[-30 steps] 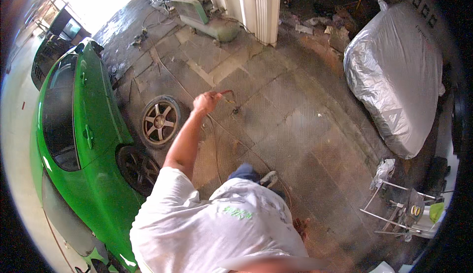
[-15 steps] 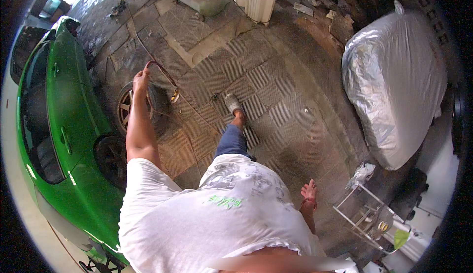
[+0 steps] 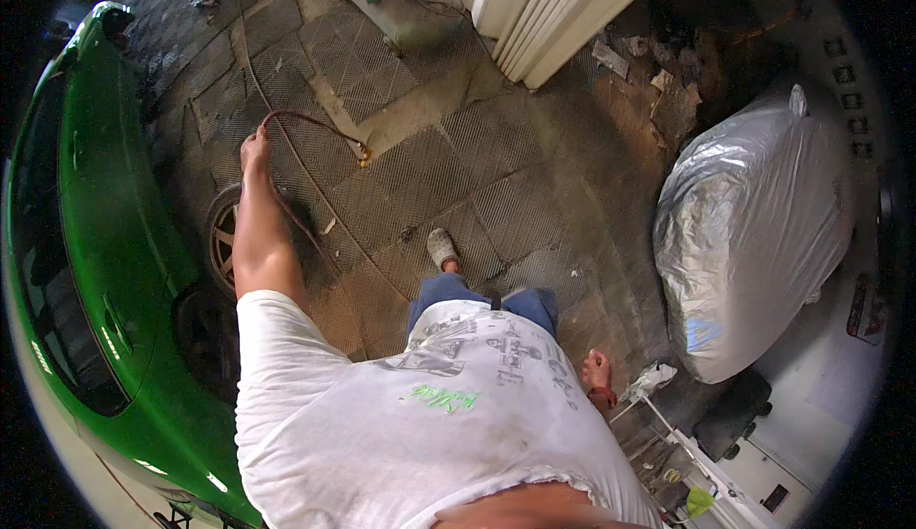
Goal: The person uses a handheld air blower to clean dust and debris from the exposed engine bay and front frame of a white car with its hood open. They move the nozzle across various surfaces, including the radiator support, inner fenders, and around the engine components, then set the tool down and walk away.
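My left hand [image 3: 256,150] stretches forward on the left and is closed round a reddish-brown hose [image 3: 310,117]. The hose arcs out to the right of the fist, and its yellow metal end fitting [image 3: 364,154] hangs over the floor tiles. More hose runs down beside my forearm. Below that arm lies a loose wheel [image 3: 222,243] with a spoked rim, partly hidden by the arm. At my right side, my right hand [image 3: 596,371] hangs low with its fingers loosely bent and nothing visible in it. It is nearest to a crumpled pale cloth [image 3: 653,380].
A green car [image 3: 124,214] fills the left side. On the right stands a bulky object under a silver cover [image 3: 754,243]. Ahead are a cream folded door [image 3: 563,14] and rubble [image 3: 673,100]. A white metal frame [image 3: 682,448] stands at the lower right, and another hose crosses the tiles.
My body has moved forward over the tiles. My left hand has carried the hose ahead past the wheel, and the fitting swings farther right. My right hand's fingers look more bent.
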A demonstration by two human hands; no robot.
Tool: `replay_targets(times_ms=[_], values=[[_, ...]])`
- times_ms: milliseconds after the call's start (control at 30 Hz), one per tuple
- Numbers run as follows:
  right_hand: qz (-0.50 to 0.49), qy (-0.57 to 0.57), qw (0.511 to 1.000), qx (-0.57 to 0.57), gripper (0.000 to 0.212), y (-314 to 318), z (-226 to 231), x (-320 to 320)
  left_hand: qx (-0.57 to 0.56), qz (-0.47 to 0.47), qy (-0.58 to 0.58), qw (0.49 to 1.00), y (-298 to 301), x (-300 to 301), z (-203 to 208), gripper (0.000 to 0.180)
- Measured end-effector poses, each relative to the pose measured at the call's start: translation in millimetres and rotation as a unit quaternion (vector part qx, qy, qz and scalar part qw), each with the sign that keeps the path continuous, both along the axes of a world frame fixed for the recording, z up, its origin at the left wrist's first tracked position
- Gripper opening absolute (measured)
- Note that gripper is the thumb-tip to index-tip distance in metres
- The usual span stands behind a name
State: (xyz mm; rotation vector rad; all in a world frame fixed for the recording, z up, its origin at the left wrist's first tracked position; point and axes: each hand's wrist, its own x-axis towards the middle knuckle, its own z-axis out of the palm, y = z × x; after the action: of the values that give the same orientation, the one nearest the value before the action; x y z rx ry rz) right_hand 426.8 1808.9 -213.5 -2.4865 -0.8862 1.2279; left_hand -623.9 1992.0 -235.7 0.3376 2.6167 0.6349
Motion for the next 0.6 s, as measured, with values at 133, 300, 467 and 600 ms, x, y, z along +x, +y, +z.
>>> replay_targets(times_ms=[133, 300, 467, 600], values=[[0.205, -0.054, 0.975, 0.065, 0.040, 48.1, -18.0, -1.4, 0.067, 0.063, 0.022, 0.996, 68.8, 16.0, 27.7, 0.055], [0.312, -0.035, 0.949, 0.029, 0.043, 139.3, -45.9, -20.7, 0.164, -0.126, 0.065, 0.976, 109.8, 139.7, 2.7, 0.033], [0.433, -0.016, 0.897, -0.086, 0.057, 287.2, -110.4, -65.9, -0.028, -0.296, -0.098, 0.950, 35.0, 321.2, -94.7, 0.035], [0.554, 0.017, 0.816, -0.164, 0.071, 454.0, -152.3, -182.9, -0.174, -0.147, -0.349, 0.909, -86.9, 414.5, -112.4, 0.060]])
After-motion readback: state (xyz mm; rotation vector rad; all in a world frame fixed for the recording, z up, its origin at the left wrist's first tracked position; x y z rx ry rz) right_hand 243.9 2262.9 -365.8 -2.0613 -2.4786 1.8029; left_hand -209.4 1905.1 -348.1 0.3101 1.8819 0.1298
